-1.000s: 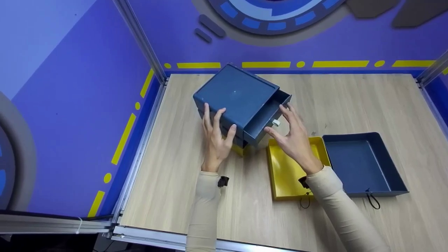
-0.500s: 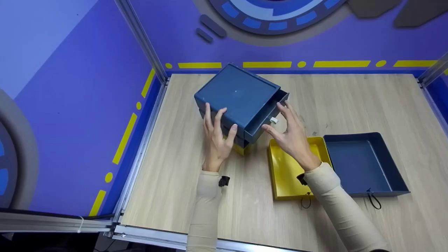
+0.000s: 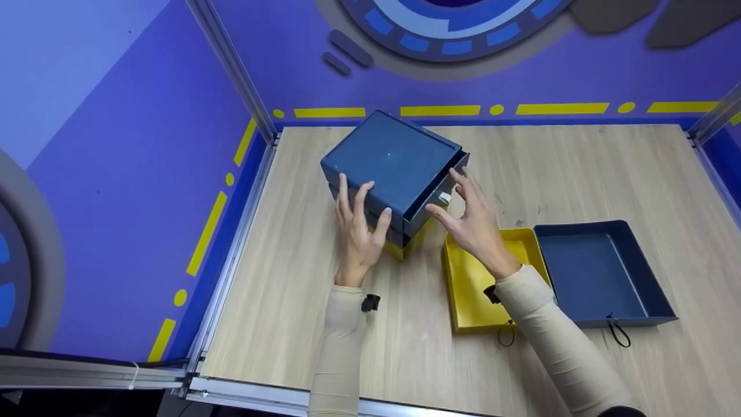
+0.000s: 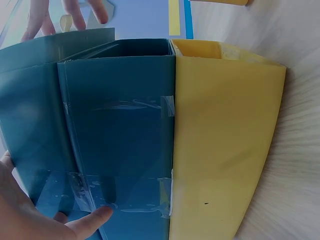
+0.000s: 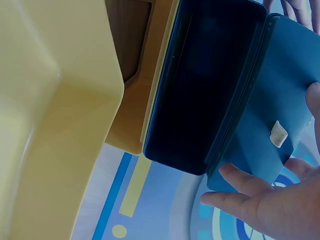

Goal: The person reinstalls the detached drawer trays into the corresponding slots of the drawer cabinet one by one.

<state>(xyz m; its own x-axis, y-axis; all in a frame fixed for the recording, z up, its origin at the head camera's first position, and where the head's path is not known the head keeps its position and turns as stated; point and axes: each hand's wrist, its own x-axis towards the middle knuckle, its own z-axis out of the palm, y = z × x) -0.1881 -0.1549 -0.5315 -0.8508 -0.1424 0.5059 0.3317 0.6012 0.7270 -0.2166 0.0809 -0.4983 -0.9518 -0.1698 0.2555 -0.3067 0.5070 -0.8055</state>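
Observation:
A stacked drawer cabinet stands askew on the table, its dark blue upper units (image 3: 388, 156) above a yellow bottom unit (image 4: 225, 130). The top blue drawer (image 5: 255, 127) sticks out slightly, a white pull tab (image 3: 445, 197) on its front. My right hand (image 3: 477, 223) presses that front with spread fingers, thumb and fingertips either side of the tab. Against the cabinet's left side rests my left hand (image 3: 360, 237), its fingers spread, some reaching up to the top edge. In the right wrist view, the middle blue slot (image 5: 210, 80) is hollow, with no drawer in it.
Right of the cabinet, a yellow drawer (image 3: 477, 289) and a dark blue drawer (image 3: 596, 272) lie side by side, open tops up, each with a black cord loop at the front. Purple panels (image 3: 145, 174) wall the wooden table (image 3: 278, 324) at left and back.
The top drawer has slid further into the cabinet, the right hand moving left with it. The left hand and the cabinet have stayed in place.

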